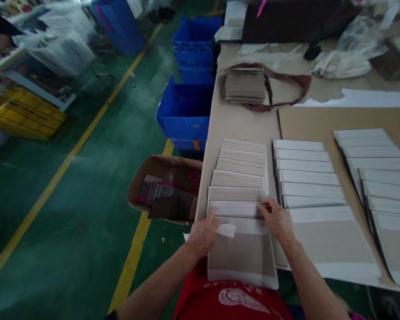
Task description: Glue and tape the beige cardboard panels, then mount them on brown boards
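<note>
1. Along the left edge of the worktable (240,123) lies a column of overlapping white-edged flat boards (238,179), both hands at its near part.
2. At the column's left edge, the left hand (202,234) has its index finger stretched onto a board; how its other fingers are set I cannot tell. A white paper slip (227,230) juts from beside it over the column.
3. At the column's right edge, the right hand (279,221) has thumb and fingertips close together on the same board; whether they pinch it I cannot tell.
4. Right of the column lie further overlapping boards (306,178).
5. Beyond the column sits a cardboard stack (245,86) beside a brown strap (304,84).
6. Left of the column, on the floor, stands an open carton (165,162).
</note>
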The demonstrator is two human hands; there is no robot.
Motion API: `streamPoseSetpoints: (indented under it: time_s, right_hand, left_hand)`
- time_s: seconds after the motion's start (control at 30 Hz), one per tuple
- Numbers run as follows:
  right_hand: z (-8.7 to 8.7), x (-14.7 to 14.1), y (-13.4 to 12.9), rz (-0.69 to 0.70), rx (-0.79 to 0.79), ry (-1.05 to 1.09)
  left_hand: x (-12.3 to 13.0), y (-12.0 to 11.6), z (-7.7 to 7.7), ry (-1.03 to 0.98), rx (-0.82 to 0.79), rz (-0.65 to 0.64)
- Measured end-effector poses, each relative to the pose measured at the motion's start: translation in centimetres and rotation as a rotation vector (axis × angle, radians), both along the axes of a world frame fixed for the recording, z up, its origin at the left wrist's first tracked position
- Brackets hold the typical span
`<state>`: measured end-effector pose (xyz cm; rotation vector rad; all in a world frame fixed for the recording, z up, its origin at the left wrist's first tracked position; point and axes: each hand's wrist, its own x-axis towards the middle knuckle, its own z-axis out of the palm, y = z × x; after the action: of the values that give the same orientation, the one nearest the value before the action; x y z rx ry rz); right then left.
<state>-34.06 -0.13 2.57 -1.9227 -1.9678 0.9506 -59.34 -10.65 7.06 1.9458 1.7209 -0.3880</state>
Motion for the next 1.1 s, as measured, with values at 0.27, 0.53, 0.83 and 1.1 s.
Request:
streamPoseSetpoints:
  time_s: [0.27,0.53,0.83,1.1]
  right_hand:
    - [-1.3,0.2,0.2,-0.003,0.056,0.033]
    - [0.9,0.6,-1.1,-0.39,0.06,0.242]
    - [0.4,-1.1,-1.6,-0.462,0.011,0.35]
    - [4.9,-6.1,-4.0,-0.197,-0.325,0.817]
  left_hand:
    - [-0.1,0.3,0.4,-0.017,-0.034,-0.016]
    - [0.1,0.2,0.2,-0.017,-0.005,-0.01]
    - [-1.3,0.4,1.1,-0.245,0.122,0.217]
    - [-0.1,1.0,2.8,-1.088,-0.181,1.117]
